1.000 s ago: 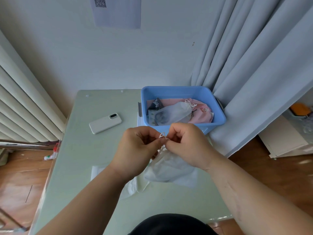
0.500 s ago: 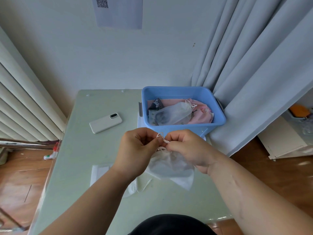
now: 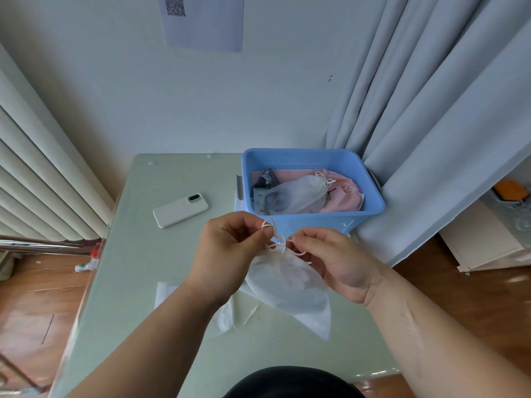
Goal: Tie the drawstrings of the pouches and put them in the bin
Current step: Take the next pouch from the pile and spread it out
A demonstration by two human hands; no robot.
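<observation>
Above the tabletop [image 3: 161,268], left hand [image 3: 230,251] and right hand [image 3: 333,259] each pinch the drawstring [image 3: 277,242] of a white pouch [image 3: 287,285], knot apparently unfinished; tied pouches [image 3: 298,193] already lie in the blue bin [image 3: 370,205].

Sheer white pouch [image 3: 287,285] held aloft, neck cinched, drawstring [image 3: 279,243] looped, blue bin [image 3: 316,222] behind holding other pouches [image 3: 298,193]

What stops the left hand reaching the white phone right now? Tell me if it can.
Probably yes, once freed. The left hand pinches the drawstring of the white pouch, so it is busy. The white phone lies on the table beyond it to the left, with only bare tabletop between.
</observation>
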